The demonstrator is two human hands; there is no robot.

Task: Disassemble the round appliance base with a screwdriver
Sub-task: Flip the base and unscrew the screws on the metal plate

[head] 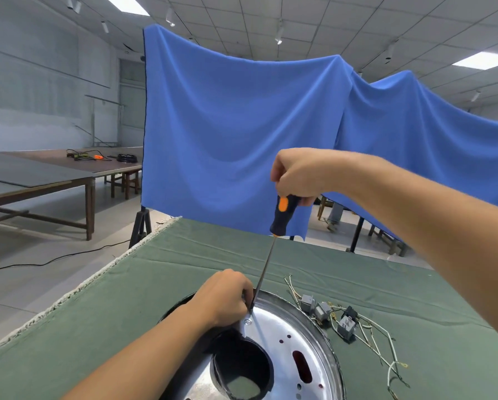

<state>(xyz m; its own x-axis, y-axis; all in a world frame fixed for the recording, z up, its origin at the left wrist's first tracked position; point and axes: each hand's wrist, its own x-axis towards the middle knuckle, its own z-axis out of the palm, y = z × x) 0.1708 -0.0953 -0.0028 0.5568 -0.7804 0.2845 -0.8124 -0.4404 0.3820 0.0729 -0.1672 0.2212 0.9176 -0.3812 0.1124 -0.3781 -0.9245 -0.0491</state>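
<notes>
The round appliance base (295, 339), a shiny metal disc with a black rim and a black central opening, lies on the green cloth at the bottom centre. My right hand (299, 176) is closed around the top of a black and orange screwdriver (281, 216). Its long shaft slants down to a point on the disc's far rim, just above a screw (248, 322). My left hand (224, 297) rests on the disc's far left edge, with its fingers pinched around the lower shaft near the tip.
Loose grey components with white wires (346, 321) lie on the green table cloth (126, 313) right of the base. A blue cloth screen (227, 125) hangs behind the table. Wooden tables (54, 174) with tools stand at the left.
</notes>
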